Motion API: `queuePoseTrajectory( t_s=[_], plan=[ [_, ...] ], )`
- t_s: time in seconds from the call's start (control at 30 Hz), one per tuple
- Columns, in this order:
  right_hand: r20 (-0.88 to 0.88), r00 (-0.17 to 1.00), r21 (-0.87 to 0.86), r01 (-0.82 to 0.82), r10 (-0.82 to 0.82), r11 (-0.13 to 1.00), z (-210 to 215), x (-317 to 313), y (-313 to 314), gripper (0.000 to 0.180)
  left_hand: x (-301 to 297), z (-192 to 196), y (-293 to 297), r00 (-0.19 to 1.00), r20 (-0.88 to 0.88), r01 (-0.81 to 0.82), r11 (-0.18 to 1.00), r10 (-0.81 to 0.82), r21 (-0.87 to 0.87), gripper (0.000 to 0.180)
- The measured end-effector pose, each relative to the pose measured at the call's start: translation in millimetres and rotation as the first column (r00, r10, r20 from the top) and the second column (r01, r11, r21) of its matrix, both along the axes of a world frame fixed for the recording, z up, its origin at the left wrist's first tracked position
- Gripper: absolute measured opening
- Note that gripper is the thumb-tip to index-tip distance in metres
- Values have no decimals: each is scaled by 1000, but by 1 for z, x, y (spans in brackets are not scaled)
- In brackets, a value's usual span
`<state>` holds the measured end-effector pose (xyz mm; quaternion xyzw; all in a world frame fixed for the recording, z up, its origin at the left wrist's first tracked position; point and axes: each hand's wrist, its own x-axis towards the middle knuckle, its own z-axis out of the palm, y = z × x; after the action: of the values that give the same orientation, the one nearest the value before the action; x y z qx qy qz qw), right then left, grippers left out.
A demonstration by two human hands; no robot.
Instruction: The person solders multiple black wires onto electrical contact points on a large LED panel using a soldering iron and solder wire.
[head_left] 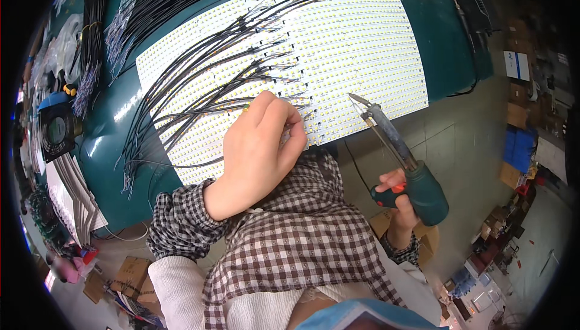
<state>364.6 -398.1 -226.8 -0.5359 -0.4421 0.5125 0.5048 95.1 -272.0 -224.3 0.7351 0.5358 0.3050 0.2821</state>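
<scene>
while one left hand (260, 148) pinches closed on thin black wires (199, 88) over one white led panel (362, 40), one right hand (396, 200) fully grips one green-handled soldering iron (399, 158), tip raised off panel

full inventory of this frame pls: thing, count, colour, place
LED strip panel: one sheet of many strips, white with yellow dots, on the table, centre.
Lead wires: many, black, fanned across the panel's left half and off its left edge.
Table: one, dark green top, under the panel.
Soldering iron: one, grey shaft, dark green handle with red trigger, tip near the panel's lower edge.
Small fan: one, black, far left.
Cardboard boxes: several, brown, on the floor at right.
Left hand: on the panel's lower edge, fingertips pinched at the wire ends.
Right hand: gripping the soldering iron's handle.
</scene>
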Motion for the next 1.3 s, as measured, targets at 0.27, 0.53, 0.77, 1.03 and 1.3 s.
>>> queuePoseTrajectory(
  t_s=[0.27,0.53,0.77,1.03,1.3],
  plan=[
    [-59,997,-19,40,-41,999,1,2,-2,53,-1,-4,4,986,167,-4,1000,2,11,15],
    [-13,1000,-33,15,-16,999,-2,1,-4,50,-4,-2,5,997,58,46,999,-47,18,16],
    [-4,999,-62,36,-36,997,2,-1,-5,49,-6,1,5,993,34,107,993,-109,43,15],
    [-36,999,-43,33,-35,999,-2,0,-5,51,-7,2,-2,967,-180,217,954,-181,208,19],
    [-52,998,-32,39,-41,999,-2,-2,-5,51,-14,-5,-2,937,-249,318,892,-244,322,24]
  ],
)
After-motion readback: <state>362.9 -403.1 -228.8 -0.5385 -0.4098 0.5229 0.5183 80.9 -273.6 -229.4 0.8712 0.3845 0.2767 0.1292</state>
